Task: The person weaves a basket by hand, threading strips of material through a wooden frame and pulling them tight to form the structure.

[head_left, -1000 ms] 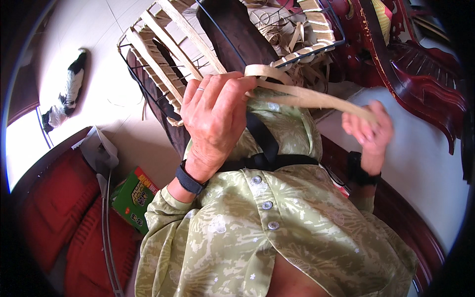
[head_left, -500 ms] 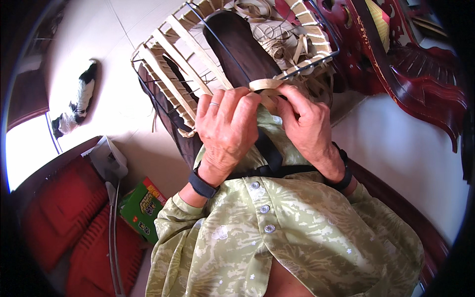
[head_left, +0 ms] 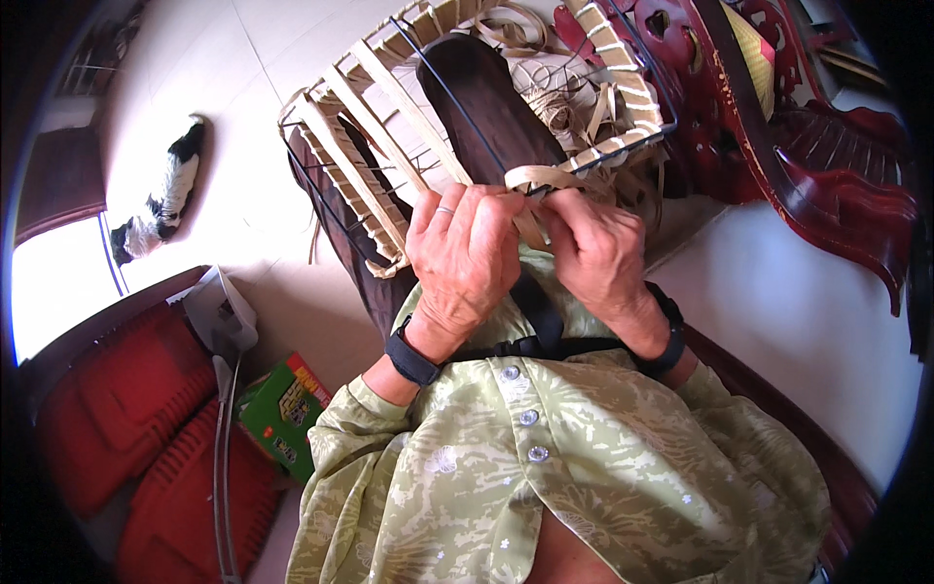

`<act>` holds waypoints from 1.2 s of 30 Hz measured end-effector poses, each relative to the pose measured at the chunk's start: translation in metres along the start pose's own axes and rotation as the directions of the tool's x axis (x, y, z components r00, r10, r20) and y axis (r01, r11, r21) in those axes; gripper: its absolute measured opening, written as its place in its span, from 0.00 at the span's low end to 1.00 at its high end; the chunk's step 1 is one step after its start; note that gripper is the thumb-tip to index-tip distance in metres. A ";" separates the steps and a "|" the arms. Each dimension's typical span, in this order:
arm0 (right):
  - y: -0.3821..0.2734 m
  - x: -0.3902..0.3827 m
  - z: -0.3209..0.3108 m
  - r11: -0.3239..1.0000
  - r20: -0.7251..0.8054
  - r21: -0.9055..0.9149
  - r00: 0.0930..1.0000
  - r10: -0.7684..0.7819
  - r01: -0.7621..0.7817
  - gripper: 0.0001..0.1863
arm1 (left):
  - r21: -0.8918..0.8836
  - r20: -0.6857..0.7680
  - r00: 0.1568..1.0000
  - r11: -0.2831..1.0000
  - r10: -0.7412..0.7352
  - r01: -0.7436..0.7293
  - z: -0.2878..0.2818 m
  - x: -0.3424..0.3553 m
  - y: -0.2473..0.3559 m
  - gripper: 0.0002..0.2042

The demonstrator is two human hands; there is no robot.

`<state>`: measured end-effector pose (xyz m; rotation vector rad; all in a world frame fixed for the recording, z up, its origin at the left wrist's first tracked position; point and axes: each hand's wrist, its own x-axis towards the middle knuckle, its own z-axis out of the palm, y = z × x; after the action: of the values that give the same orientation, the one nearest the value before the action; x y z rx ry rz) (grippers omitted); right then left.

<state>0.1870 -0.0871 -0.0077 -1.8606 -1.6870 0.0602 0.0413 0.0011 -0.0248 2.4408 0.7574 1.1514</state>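
Note:
Across my lap lies a black wire frame (head_left: 637, 138), its edges wrapped in tan strip, with several long flat strips (head_left: 413, 107) stretched across its left part. My left hand (head_left: 465, 248), a ring on one finger, is closed on the near edge of the frame, fingertips hidden beneath it. Close beside it, my right hand (head_left: 601, 263) pinches a tan flat strip (head_left: 541, 176) that loops up over that edge between the hands. The strip's exact path under the fingers is hidden.
Loose strips (head_left: 516, 27) and a coil of thin cord (head_left: 555, 110) lie beyond the frame. Carved dark red wooden furniture (head_left: 827, 209) stands at right. At left are a black-and-white animal (head_left: 173, 190) on the floor, red ribbed pieces (head_left: 122, 409) and a green box (head_left: 290, 414).
The right hand's fingers have curled in and drawn lower, closer to the left hand. The strip's loop now stands more arched. My left hand keeps its hold.

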 end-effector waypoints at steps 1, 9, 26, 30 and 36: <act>0.003 -0.006 -0.007 0.999 0.036 0.026 0.999 0.018 -0.019 0.05 | 0.009 0.001 1.000 1.000 -0.004 0.004 -0.001 -0.002 0.000 0.13; 0.133 -0.125 -0.084 0.450 0.188 -0.339 0.410 0.893 -0.826 0.11 | 0.012 -0.058 0.998 1.000 -0.003 0.003 0.003 0.002 -0.001 0.12; 0.005 -0.003 0.001 0.996 0.021 0.071 0.998 0.057 -0.059 0.06 | -0.068 -0.076 0.996 0.997 -0.052 0.047 0.000 0.001 -0.003 0.13; 0.040 -0.049 -0.044 0.913 0.032 -0.087 0.915 0.403 -0.399 0.09 | -0.056 -0.080 0.995 0.997 -0.062 0.057 0.001 0.001 0.001 0.12; 0.108 -0.090 -0.084 0.686 0.049 -0.467 0.758 0.651 -0.559 0.14 | -0.099 -0.047 0.997 0.994 -0.057 0.053 -0.001 0.004 0.003 0.13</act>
<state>0.3024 -0.2033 -0.0226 -2.7913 -1.1741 0.1794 0.0439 0.0014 -0.0203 2.3053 0.7599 1.2033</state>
